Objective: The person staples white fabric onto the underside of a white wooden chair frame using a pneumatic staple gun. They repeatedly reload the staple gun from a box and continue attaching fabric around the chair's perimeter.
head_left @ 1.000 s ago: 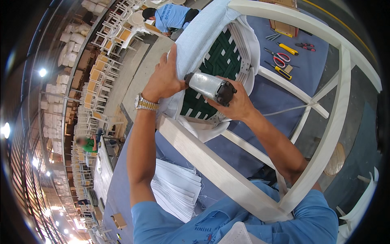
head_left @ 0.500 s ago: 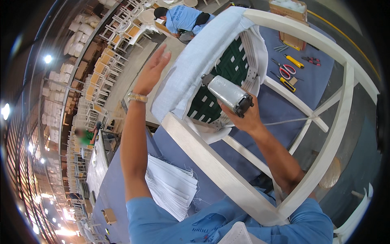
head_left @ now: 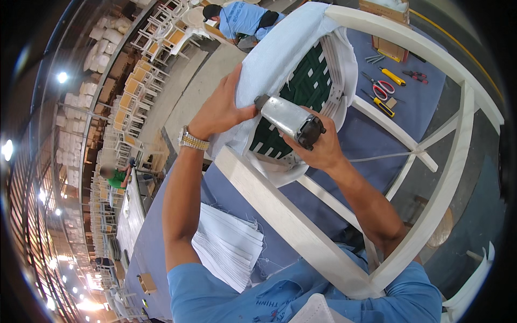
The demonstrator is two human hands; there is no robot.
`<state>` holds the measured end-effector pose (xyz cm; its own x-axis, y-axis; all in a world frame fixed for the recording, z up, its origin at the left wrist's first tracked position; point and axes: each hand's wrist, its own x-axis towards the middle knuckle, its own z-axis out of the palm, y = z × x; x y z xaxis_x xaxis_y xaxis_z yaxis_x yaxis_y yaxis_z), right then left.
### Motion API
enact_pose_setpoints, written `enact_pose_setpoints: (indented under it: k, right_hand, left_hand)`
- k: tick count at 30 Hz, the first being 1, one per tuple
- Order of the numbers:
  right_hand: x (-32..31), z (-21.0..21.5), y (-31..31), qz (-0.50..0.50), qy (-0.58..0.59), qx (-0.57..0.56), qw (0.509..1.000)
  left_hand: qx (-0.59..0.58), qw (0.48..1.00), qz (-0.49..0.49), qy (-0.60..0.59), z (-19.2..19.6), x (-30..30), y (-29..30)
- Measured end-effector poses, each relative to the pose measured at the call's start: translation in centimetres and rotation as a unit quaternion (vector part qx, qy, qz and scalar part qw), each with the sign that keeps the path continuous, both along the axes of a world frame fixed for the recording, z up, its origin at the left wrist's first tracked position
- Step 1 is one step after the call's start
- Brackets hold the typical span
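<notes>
A white wooden chair frame point(head_left: 285, 212) lies tipped before me, its seat underside facing me. Light blue fabric point(head_left: 277, 51) wraps the seat's edge around dark green woven webbing point(head_left: 308, 81). My right hand point(head_left: 323, 148) is closed around a silver air staple gun point(head_left: 285, 116). The gun's nose sits at the seat's inner left edge, though contact is hard to make out. My left hand point(head_left: 218, 107) lies against the fabric on the seat's left side, fingers stretched and thumb reaching toward the nose.
White striped cloth pieces point(head_left: 229, 245) lie on the blue-covered table point(head_left: 371, 156). Scissors point(head_left: 381, 89), yellow cutters point(head_left: 392, 76), pliers and a cardboard box point(head_left: 390, 46) are at the far right. A thin hose point(head_left: 385, 156) trails right. A co-worker point(head_left: 242, 21) bends beyond the chair.
My left hand has come down from the air onto the seat's fabric edge. The staple gun has shifted slightly left and up toward that edge, still in my right hand.
</notes>
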<state>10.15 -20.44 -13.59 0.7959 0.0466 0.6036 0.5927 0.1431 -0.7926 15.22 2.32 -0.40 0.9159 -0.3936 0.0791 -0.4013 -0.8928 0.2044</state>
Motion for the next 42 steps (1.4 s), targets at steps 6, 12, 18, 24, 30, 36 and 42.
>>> enact_pose_setpoints:
  k: [6,12,18,24,30,36,42]
  right_hand:
    - [-0.2,-0.2,0.0,0.021,0.012,-0.012,1.000]
    - [-0.9,0.3,-0.1,-0.032,-0.025,-0.019,0.999]
    - [-0.7,0.1,-0.1,-0.006,-0.020,-0.029,0.999]
    - [-0.2,-1.1,-0.1,0.005,-0.022,-0.006,1.000]
    - [-1.2,-2.0,-0.4,-0.045,0.001,-0.013,0.999]
    - [-0.8,0.3,-0.6,-0.005,-0.064,-0.004,0.998]
    - [-1.0,0.8,-0.1,0.003,-0.046,-0.024,0.999]
  left_hand:
    - [0.020,1.000,0.000,-0.008,-0.2,-0.4,-0.3]
    - [0.019,1.000,0.002,0.002,0.0,-0.3,-0.5]
    - [0.030,0.999,0.001,-0.012,-0.2,-0.4,-0.5]
    - [0.069,0.993,-0.072,-0.055,0.5,-4.5,-2.8]
    - [-0.338,0.934,0.098,0.065,1.7,-0.8,3.7]
    - [-0.168,0.972,0.046,0.157,0.2,0.1,3.2]
    - [-0.053,0.998,0.013,0.045,0.3,-2.0,0.9]
